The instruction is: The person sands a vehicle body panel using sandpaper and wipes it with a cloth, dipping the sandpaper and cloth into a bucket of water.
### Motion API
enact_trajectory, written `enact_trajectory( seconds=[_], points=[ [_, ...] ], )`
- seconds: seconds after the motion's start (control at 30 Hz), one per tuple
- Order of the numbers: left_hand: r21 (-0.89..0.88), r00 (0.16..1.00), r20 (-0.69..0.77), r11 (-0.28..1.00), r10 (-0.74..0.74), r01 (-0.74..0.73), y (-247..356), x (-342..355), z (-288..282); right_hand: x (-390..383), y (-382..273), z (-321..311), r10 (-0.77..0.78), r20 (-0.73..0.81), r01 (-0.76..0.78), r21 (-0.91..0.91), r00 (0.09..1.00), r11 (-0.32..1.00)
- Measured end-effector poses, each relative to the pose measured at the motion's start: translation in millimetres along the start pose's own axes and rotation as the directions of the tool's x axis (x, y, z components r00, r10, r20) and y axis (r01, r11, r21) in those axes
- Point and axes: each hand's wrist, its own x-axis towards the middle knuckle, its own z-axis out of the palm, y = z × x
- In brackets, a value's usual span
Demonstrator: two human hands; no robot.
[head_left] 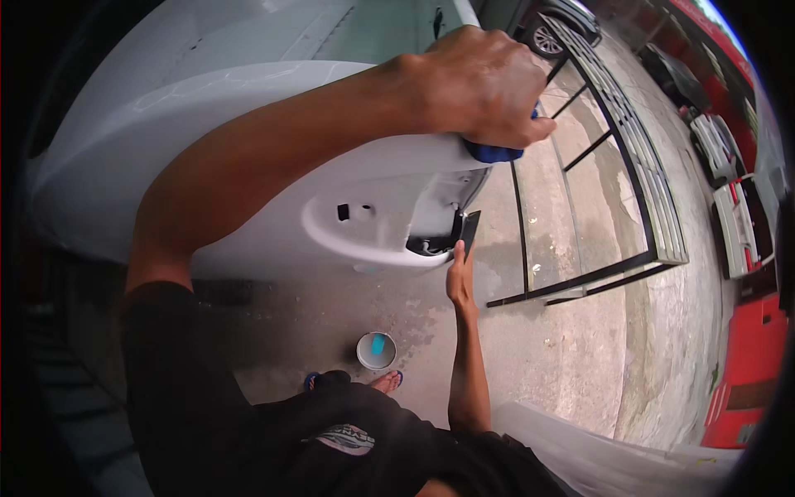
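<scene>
A whitish car body (pixel 273 219) with a cut-out recess at its corner fills the upper left. My left arm reaches across it, and my left hand (pixel 489 87) is closed over a dark blue pad (pixel 497 153) at the panel's upper edge. The hand covers most of the pad, so its exact kind is hidden. Lower down, beside the dark opening (pixel 431 244) in the recess, my right hand (pixel 460 277) grips a flat black piece (pixel 471 229). Its thumb shows along the near side; the other fingers are mostly hidden.
On the concrete near my feet stands a pale bucket (pixel 363 354) with a turquoise item (pixel 378 344) inside. A black metal frame (pixel 662 207) rises to the right. Whitish vehicle parts (pixel 735 228) lean at the far right; translucent sheeting (pixel 596 455) lies lower right.
</scene>
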Motion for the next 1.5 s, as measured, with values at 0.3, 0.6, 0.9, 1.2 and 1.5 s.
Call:
enact_trajectory(
  seconds=[0.3, 0.6, 0.9, 1.2, 1.5],
  points=[
    [-0.117, 0.998, 0.063, 0.993, -0.003, 0.011, -26, -43, -2, 12, 3, 6, 0.219, -0.113, -0.237, -0.185, 0.969, 0.954],
    [-0.285, 0.999, -0.041, 0.958, -0.025, 0.012, -55, -60, 22, 15, 16, -15, 0.18, -0.067, -0.192, -0.279, 0.981, 0.941],
    [-0.167, 0.984, 0.013, 0.971, 0.176, -0.172, -30, -26, 19, -9, 34, 7, 0.156, -0.189, -0.171, -0.069, 0.97, 0.983],
    [-0.068, 0.993, 0.065, 0.993, 0.102, -0.097, -11, 9, 18, -7, -31, 29, 0.137, -0.147, -0.146, -0.049, 0.98, 0.988],
    [-0.054, 1.0, 0.014, 0.998, 0.027, -0.026, -5, -7, -5, -20, -42, 22, 0.142, -0.102, -0.148, -0.062, 0.985, 0.987]
  ],
)
